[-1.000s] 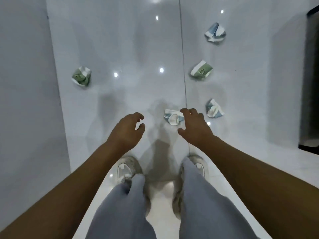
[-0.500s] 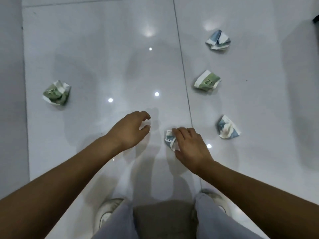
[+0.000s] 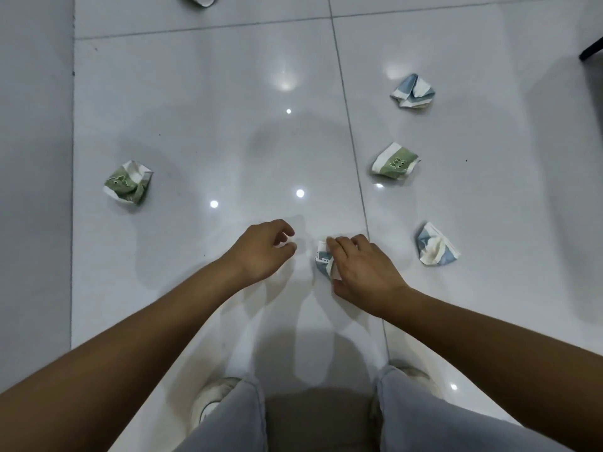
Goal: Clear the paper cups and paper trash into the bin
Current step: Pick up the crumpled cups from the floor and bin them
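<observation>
Glossy white tile floor (image 3: 195, 93), person crouched. Near: right hand (image 3: 362, 272) closing its fingers around crushed blue cup (image 3: 323, 259), where a second ago it only reached; left hand (image 3: 261, 249) loosely curled, empty. Farther: blue cup (image 3: 435, 245), green cups (image 3: 394, 163) (image 3: 128, 183), blue cup (image 3: 412, 92). Step: first pickup; next, lift. Bin unseen.

We see five crumpled paper cups on the floor. A blue cup (image 3: 324, 260) lies nearest us. To its right sits another blue one (image 3: 435, 245), beyond that a green one (image 3: 395, 162), then a far blue one (image 3: 412, 92). A green cup (image 3: 128, 183) lies alone at left.
</observation>
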Available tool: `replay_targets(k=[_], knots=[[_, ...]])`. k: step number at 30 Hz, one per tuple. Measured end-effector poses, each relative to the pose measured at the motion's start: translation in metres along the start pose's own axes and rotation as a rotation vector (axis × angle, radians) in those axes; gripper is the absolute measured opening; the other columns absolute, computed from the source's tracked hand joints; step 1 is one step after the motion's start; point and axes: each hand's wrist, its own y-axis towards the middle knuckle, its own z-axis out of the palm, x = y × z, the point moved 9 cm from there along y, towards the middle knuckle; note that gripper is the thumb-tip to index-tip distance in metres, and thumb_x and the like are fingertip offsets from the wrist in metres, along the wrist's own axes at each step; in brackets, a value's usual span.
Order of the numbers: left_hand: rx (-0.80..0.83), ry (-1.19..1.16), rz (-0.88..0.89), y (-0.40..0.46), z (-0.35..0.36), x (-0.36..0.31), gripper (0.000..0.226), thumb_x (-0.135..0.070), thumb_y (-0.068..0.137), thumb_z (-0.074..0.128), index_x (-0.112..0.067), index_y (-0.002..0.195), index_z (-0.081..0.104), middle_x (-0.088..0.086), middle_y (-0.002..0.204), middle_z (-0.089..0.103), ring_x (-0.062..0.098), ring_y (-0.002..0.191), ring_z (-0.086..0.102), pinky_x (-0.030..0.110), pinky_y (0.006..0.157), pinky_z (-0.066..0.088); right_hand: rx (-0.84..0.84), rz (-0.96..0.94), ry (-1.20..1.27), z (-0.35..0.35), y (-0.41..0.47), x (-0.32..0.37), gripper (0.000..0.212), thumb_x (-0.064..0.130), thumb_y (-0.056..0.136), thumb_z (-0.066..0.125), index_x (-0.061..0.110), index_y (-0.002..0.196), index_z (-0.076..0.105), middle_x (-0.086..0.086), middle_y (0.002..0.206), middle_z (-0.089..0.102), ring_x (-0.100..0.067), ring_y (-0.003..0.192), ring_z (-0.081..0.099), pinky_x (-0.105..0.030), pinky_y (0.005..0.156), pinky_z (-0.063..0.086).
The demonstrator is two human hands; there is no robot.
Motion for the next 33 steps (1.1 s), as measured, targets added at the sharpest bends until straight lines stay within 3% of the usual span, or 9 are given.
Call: replay_targets(k=[5,9,12,17,21,26,33], knots=[[-0.077,-0.329,-0.09,0.003,-0.012,-0.005,0.028,-0.024,0.087,0.067,-0.017,0.112,0.061,-0.002,0.104,0.064,0.011,0.093,0.061,0.017,0.072,0.047,-0.158,0.016,0.143,-0.045,0.02,0.013,0.084,0.038,0.083,0.063,0.009,0.15,0.021,-0.01,0.139,0.047,-0.03,0.121,0.044,-0.039,0.096,0.043],[-0.034,-0.66,-0.104,0.002,-0.011,-0.013,0.035,-0.013,0.081,0.072,-0.015,0.113,0.06,0.008,0.107,0.067,0.022,0.097,0.065,0.037,0.087,0.053,-0.219,-0.039,0.238,-0.073,0.029,0.033,0.088,0.033,0.084,0.063,0.01,0.152,0.013,-0.007,0.141,0.044,-0.028,0.124,0.04,-0.038,0.099,0.041],[-0.093,-0.759,-0.063,0.001,-0.017,-0.016,0.035,-0.001,0.079,0.07,-0.014,0.111,0.062,0.011,0.105,0.066,0.023,0.093,0.064,0.042,0.085,0.055,-0.245,-0.065,0.284,-0.08,0.029,0.042,0.089,0.03,0.084,0.063,0.01,0.152,0.01,-0.007,0.14,0.044,-0.027,0.123,0.04,-0.036,0.097,0.041],[-0.237,-0.646,-0.079,0.005,-0.026,0.0,0.031,-0.006,0.077,0.075,-0.027,0.098,0.065,0.0,0.102,0.064,0.023,0.1,0.061,0.042,0.09,0.054,-0.241,-0.011,0.278,-0.071,0.022,0.014,0.086,0.039,0.082,0.067,0.016,0.151,0.02,-0.006,0.144,0.04,-0.028,0.127,0.037,-0.039,0.101,0.04],[-0.297,-0.575,-0.113,0.007,-0.03,0.013,0.032,-0.009,0.078,0.075,-0.022,0.104,0.062,-0.002,0.105,0.059,0.019,0.098,0.056,0.041,0.09,0.053,-0.211,0.235,0.228,-0.052,0.004,-0.065,0.071,0.034,0.081,0.068,0.019,0.143,0.037,-0.008,0.143,0.039,-0.033,0.128,0.034,-0.043,0.098,0.039],[-0.263,-0.518,-0.129,0.01,-0.021,0.014,0.034,-0.009,0.079,0.074,-0.019,0.108,0.062,0.003,0.108,0.058,0.016,0.089,0.054,0.025,0.07,0.048,-0.068,0.561,0.217,-0.023,-0.033,-0.144,0.075,0.033,0.077,0.072,0.022,0.142,0.036,-0.011,0.146,0.03,-0.038,0.13,0.028,-0.048,0.099,0.037],[-0.192,-0.427,-0.146,0.011,-0.008,0.012,0.035,-0.008,0.078,0.073,-0.02,0.108,0.062,0.002,0.107,0.056,0.009,0.078,0.051,0.018,0.056,0.039,-0.013,0.663,0.398,0.013,-0.055,-0.157,0.064,0.007,0.078,0.066,0.022,0.135,0.041,-0.008,0.142,0.029,-0.036,0.123,0.027,-0.043,0.082,0.047]])
